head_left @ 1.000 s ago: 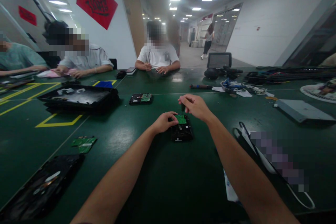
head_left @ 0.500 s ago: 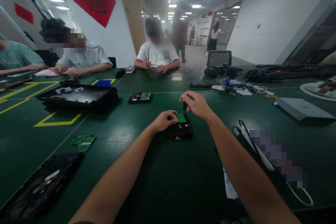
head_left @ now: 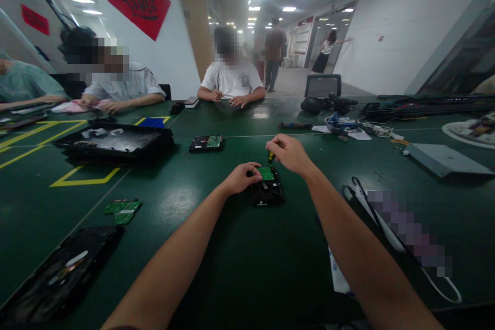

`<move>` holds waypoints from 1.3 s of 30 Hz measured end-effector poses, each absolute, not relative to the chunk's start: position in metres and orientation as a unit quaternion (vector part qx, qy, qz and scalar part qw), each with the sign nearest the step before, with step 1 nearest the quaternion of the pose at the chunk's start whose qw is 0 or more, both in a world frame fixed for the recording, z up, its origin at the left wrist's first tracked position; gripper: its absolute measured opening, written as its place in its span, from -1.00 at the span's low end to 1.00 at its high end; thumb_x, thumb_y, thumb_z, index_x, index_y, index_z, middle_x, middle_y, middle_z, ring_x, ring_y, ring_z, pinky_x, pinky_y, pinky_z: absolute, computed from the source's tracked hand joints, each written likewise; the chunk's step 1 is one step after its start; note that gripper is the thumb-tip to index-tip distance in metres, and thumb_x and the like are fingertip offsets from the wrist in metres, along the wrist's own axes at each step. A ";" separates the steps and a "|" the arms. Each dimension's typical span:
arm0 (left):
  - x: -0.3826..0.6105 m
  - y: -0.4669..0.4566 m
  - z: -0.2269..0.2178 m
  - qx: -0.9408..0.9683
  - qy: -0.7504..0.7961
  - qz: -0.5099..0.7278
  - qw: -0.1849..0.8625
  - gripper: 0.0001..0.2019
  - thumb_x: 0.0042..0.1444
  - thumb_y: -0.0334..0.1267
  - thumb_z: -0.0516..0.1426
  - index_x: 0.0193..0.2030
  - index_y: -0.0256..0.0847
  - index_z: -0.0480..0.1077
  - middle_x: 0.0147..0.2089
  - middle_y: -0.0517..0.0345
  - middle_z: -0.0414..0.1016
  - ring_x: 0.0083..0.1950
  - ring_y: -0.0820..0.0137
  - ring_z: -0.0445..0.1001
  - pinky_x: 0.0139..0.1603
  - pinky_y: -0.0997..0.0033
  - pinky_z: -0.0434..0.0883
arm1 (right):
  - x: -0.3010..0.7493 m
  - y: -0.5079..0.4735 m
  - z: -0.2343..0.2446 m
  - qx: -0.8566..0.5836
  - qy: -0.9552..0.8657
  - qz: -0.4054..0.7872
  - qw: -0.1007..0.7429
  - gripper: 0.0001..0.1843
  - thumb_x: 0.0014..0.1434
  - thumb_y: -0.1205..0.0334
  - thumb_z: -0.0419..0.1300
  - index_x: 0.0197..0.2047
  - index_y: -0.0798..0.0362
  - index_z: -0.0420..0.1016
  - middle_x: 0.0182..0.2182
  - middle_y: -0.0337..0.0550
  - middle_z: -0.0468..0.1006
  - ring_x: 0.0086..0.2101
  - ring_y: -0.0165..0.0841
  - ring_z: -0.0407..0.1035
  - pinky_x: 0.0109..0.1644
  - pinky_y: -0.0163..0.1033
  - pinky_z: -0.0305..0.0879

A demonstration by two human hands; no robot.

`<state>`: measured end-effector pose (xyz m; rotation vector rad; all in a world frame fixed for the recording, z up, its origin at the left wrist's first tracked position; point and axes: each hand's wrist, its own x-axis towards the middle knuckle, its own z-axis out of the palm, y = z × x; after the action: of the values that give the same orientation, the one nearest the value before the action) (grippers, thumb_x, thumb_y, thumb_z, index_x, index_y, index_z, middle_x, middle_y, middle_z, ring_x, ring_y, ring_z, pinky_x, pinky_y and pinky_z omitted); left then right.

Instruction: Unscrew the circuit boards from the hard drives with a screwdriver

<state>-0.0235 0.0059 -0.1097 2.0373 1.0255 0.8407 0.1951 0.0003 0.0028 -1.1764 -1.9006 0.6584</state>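
A black hard drive with a green circuit board lies flat on the dark green table in front of me. My left hand grips its left side, thumb and fingers curled over the edge next to the board. Above the far right corner, my right hand pinches a small screwdriver with a yellow and black handle, pointing down at the drive. Its tip is too small to make out, so contact with a screw cannot be seen.
Another hard drive lies farther back, left of centre. Black trays are stacked at left, with loose circuit boards and a black casing nearer. A grey metal box sits at right. Co-workers sit across the table.
My right hand has shifted very slightly, and more of the screwdriver's yellow handle shows below the fingers. The left hand and hard drive stay put. People in the background have walked.
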 end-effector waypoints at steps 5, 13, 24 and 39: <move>-0.024 0.005 -0.109 0.788 0.396 0.321 0.345 -0.89 0.17 -0.21 0.29 -0.28 -0.20 0.58 0.25 -0.04 0.48 0.24 0.15 0.47 0.32 0.10 0.28 | 0.196 -0.003 0.004 -0.418 -0.749 0.344 0.383 -0.59 0.39 -0.11 0.06 -0.11 0.03 0.55 -0.14 -0.08 0.66 -0.57 -0.49 0.37 -0.47 -0.29 0.27; -0.024 0.006 -0.109 0.788 0.397 0.320 0.345 -0.88 0.17 -0.20 0.29 -0.28 -0.20 0.58 0.26 -0.04 0.47 0.25 0.14 0.46 0.32 0.09 0.29 | 0.201 -0.002 0.007 -0.395 -0.772 0.338 0.365 -0.58 0.36 -0.13 0.10 -0.12 0.00 0.61 -0.24 -0.13 0.64 -0.49 -0.43 0.39 -0.42 -0.27 0.25; -0.023 0.006 -0.111 0.786 0.401 0.318 0.346 -0.87 0.17 -0.18 0.29 -0.27 -0.19 0.57 0.27 -0.05 0.47 0.26 0.13 0.45 0.35 0.07 0.26 | 0.201 -0.002 0.008 -0.431 -0.756 0.296 0.393 -0.55 0.35 -0.17 0.10 -0.19 0.03 0.59 -0.18 -0.10 0.67 -0.58 -0.48 0.33 -0.46 -0.26 0.26; -0.024 0.005 -0.109 0.783 0.402 0.322 0.349 -0.89 0.17 -0.21 0.29 -0.27 -0.19 0.57 0.27 -0.04 0.46 0.26 0.14 0.46 0.37 0.07 0.24 | 0.202 0.003 0.004 -0.429 -0.746 0.304 0.410 -0.67 0.31 -0.06 0.19 -0.25 0.03 0.56 -0.31 -0.12 0.64 -0.50 -0.42 0.40 -0.38 -0.23 0.31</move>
<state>-0.0243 0.0050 -0.1090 2.0296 1.0415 0.8351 0.2016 0.0034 0.0035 -1.0797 -1.8780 0.7656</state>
